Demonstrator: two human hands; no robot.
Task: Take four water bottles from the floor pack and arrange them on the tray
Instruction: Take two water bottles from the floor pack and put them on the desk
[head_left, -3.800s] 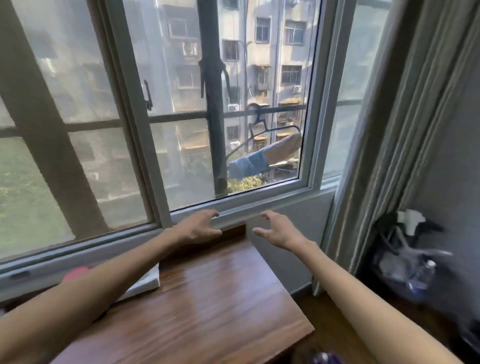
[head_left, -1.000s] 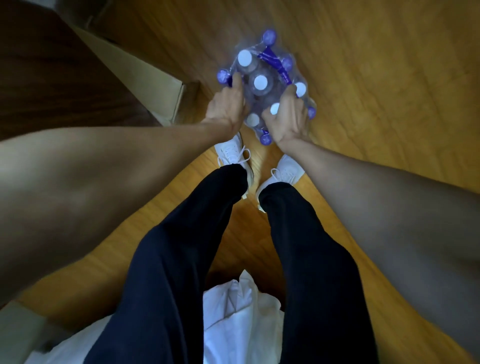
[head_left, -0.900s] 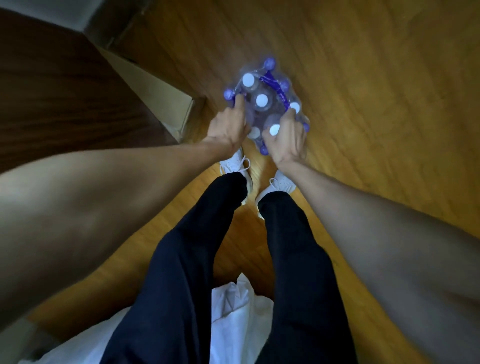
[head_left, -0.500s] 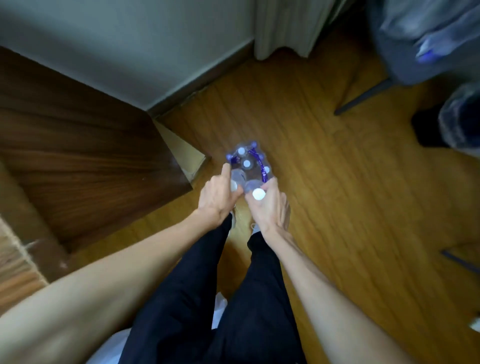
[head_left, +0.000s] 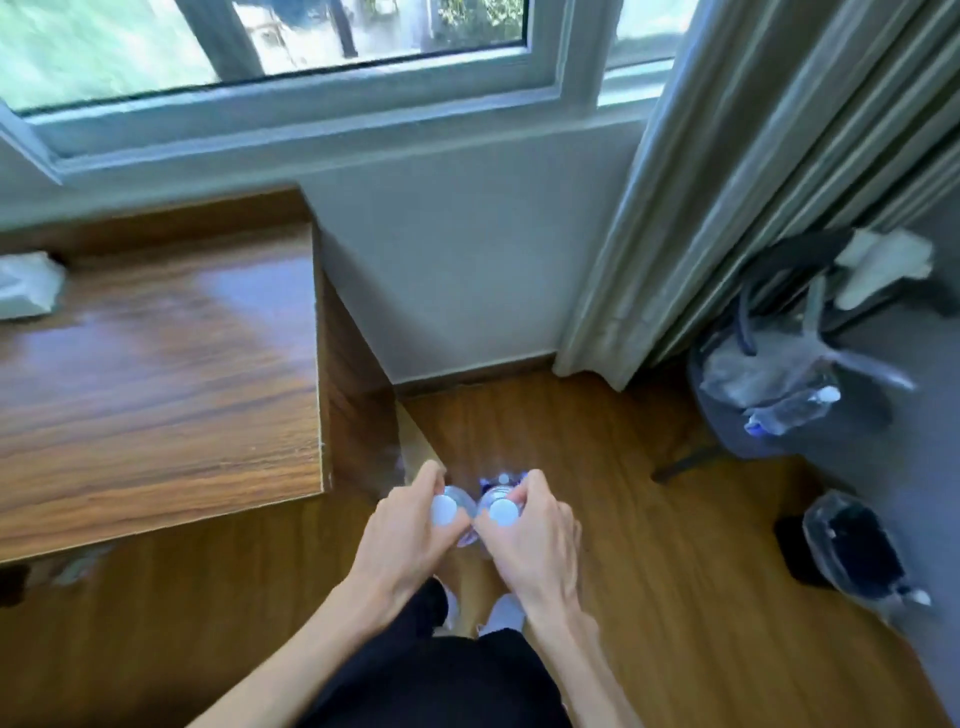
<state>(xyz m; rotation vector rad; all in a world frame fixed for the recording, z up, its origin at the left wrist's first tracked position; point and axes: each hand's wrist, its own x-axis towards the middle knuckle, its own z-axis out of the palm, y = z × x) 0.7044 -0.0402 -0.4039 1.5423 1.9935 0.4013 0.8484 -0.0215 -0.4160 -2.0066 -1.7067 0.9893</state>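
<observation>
White caps mark the two bottles you hold, one in each hand, side by side and touching. Your left hand (head_left: 402, 540) has its fingers (head_left: 428, 475) clenched round the neck of the left bottle (head_left: 444, 508); your right hand (head_left: 535, 545) grips the right bottle (head_left: 503, 512) the same way. Both bottles hang above the floor (head_left: 649, 519), just right of the bench (head_left: 156, 374) corner. The pack (head_left: 501, 479) lies beyond them, mostly hidden; only a cap and some purple show. Half a second ago your hands were low on the pack; now each has a bottle raised clear of it, and your view has lifted from the floor to take in the bench top, wall and window (head_left: 291, 67). No tray is in view.
</observation>
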